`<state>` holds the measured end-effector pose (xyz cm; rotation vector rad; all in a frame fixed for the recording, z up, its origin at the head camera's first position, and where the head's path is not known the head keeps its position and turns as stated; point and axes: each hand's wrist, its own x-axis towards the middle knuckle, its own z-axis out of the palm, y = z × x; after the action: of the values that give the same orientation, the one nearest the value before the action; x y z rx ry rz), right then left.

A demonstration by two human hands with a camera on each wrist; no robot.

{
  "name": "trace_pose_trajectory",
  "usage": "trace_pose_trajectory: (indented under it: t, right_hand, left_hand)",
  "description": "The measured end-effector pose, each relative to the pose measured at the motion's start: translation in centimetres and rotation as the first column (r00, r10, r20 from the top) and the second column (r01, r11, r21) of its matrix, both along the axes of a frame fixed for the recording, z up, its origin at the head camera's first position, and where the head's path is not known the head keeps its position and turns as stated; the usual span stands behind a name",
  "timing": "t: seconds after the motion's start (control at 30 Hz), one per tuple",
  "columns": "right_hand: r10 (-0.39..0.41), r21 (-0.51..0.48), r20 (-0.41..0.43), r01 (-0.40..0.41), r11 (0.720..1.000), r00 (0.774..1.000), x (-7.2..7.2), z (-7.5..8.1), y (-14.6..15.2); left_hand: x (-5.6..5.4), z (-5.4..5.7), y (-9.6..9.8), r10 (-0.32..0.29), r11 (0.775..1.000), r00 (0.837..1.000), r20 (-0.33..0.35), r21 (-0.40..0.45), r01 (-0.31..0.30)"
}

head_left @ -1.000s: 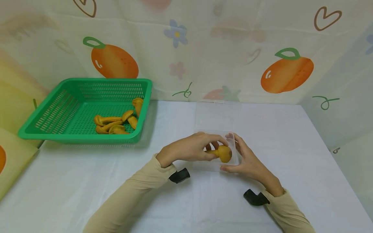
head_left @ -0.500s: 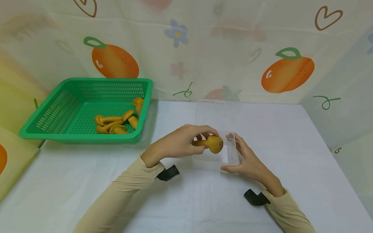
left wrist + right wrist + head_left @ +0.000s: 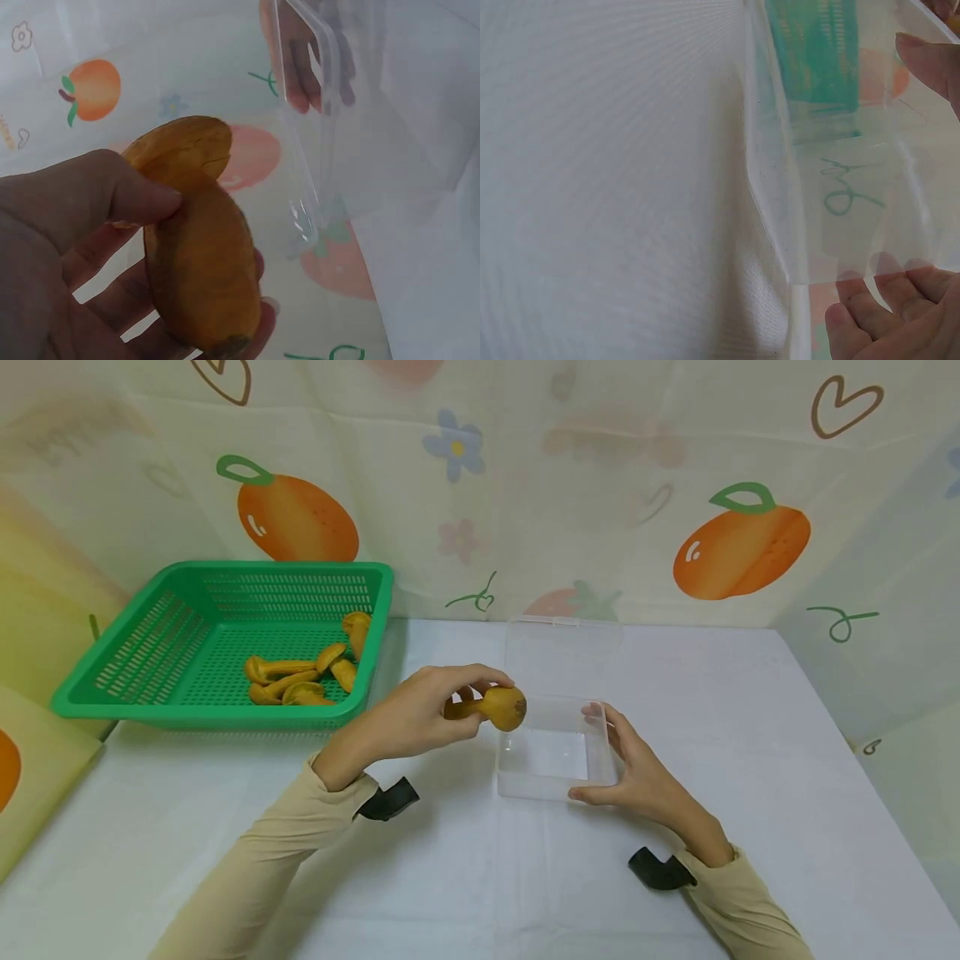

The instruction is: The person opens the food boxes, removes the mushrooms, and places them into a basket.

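My left hand (image 3: 420, 710) pinches a yellow-brown mushroom (image 3: 506, 708) between thumb and fingers, its rounded end pointing right. It is at the left rim of a clear plastic box (image 3: 517, 785). In the left wrist view the thumb presses on the mushroom (image 3: 206, 262), with the other fingers behind it. My right hand (image 3: 637, 777) grips the box at its right side, thumb at the front and fingers at the back corner. The right wrist view shows the box wall (image 3: 847, 240) between thumb and fingers. Nothing lies inside the box. Its hinged lid (image 3: 562, 652) is folded back.
A green plastic basket (image 3: 210, 713) stands at the back left, with several mushrooms (image 3: 283, 668) toward its right side. A white cloth covers the table (image 3: 480, 877). Behind it hangs a fruit-printed curtain (image 3: 570, 510).
My left hand has moved left with the mushroom, from over the box to its left rim. My right hand has stayed on the box.
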<state>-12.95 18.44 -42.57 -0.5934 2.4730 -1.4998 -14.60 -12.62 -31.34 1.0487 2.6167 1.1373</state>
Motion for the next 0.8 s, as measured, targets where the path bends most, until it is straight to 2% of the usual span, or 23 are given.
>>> trace_pose_trajectory:
  t: [0.23, 0.47, 0.57, 0.67, 0.8]
  right_hand:
    - [0.001, 0.006, -0.007, -0.001, 1.000, 1.000, 0.1, 0.1, 0.0]
    - [0.013, 0.015, -0.024, -0.012, 1.000, 1.000, 0.1, -0.1, 0.1]
    - [0.013, 0.018, -0.022, -0.013, 1.000, 1.000, 0.1, 0.0, 0.1]
    - [0.012, 0.014, -0.013, -0.012, 1.000, 1.000, 0.1, 0.1, 0.0]
    - [0.011, -0.001, -0.006, -0.011, 1.000, 1.000, 0.0, 0.0, 0.0]
  left_hand:
    - [-0.1, -0.4, -2.1, 0.065, 0.998, 0.994, -0.090, 0.003, -0.065]
    - [-0.3, 0.0, -4.4, 0.138, 0.990, 0.980, -0.145, -0.002, -0.140]
    - [-0.6, -0.1, -5.5, 0.177, 0.984, 0.966, -0.189, 0.005, -0.179]
    - [-0.9, -0.5, -6.5, 0.224, 0.974, 0.942, -0.249, 0.021, -0.226]
    - [-1.2, -1.1, -7.8, 0.276, 0.960, 0.917, -0.289, 0.047, -0.274]
